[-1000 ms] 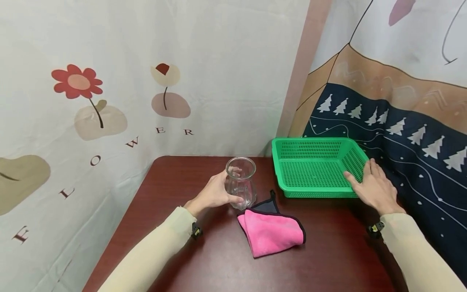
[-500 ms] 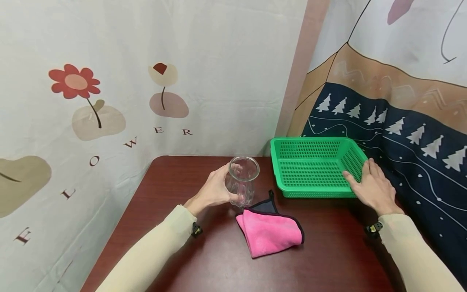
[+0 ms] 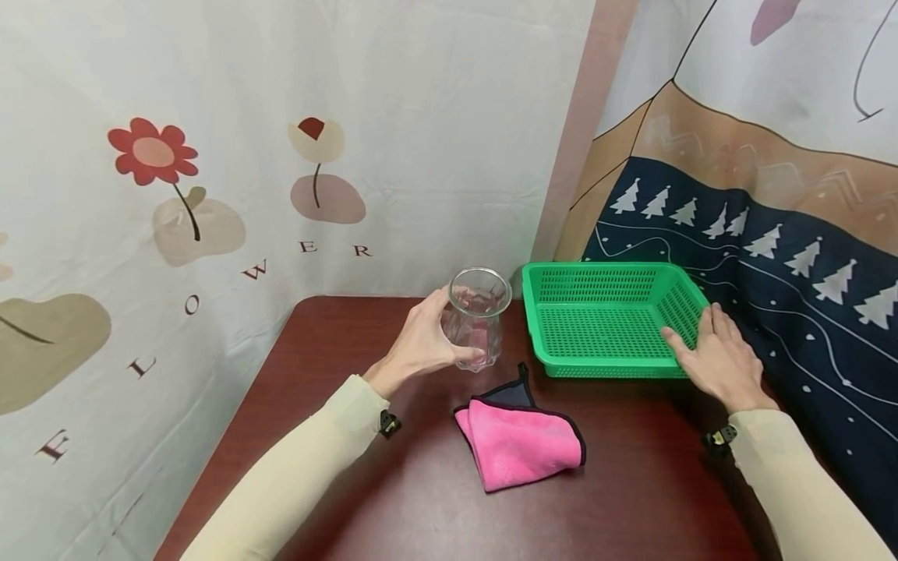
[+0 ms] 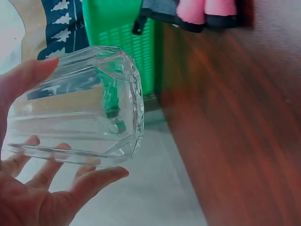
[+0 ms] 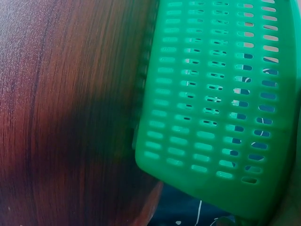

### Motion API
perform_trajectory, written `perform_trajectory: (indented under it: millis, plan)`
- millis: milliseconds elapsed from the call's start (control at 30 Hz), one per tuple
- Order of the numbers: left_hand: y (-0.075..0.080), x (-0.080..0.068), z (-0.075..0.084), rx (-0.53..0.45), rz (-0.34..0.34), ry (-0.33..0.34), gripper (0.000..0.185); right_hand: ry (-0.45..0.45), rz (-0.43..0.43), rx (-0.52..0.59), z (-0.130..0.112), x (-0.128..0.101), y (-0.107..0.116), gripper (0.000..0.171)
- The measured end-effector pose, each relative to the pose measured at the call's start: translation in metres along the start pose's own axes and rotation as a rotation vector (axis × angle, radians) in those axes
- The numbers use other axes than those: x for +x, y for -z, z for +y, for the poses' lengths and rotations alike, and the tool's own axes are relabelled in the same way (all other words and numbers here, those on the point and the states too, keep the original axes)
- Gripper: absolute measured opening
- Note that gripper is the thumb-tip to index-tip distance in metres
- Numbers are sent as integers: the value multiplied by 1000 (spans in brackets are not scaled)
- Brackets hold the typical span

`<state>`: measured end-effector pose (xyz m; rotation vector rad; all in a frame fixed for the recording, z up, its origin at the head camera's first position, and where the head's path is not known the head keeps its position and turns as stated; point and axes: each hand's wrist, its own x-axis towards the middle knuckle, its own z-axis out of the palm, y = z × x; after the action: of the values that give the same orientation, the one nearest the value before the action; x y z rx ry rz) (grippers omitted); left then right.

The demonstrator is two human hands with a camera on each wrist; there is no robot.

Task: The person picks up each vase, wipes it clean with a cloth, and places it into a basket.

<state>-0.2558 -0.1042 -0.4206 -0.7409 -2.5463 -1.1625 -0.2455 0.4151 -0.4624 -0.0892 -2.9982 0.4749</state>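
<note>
My left hand grips a clear ribbed glass jar, lifted off the dark red table and tilted a little, just left of the green basket. In the left wrist view the jar lies across my fingers, and nothing shows inside it. My right hand rests with straight fingers on the near right corner of the empty green plastic basket; the right wrist view shows only the basket's slotted wall and the table. A folded pink cloth with a dark edge lies below the jar.
Patterned fabric backdrops hang close behind the table: a flower print on the left, a tree print on the right. The basket sits in the table's far right corner against the backdrop. Bare tabletop lies near its front edge.
My left hand has lifted the jar off the table and carried it up and to the right, toward the basket. The right hand has stayed on the basket's corner.
</note>
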Motion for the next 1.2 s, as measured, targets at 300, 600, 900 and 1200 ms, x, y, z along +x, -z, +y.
perform_trajectory:
  millis: [300, 600, 900, 1200]
  plan:
    - [-2, 20, 18, 0, 40, -42, 90, 6, -2, 2, 1, 1, 0, 116]
    - [-10, 44, 39, 14, 49, -82, 88, 1, -6, 3, 0, 1, -1, 117]
    - [-25, 69, 66, 69, -2, -31, 93, 4, -5, 7, 0, 1, -1, 115]
    - [-43, 98, 90, 174, -63, -5, 97, 0, 0, 10, 0, 0, 0, 115]
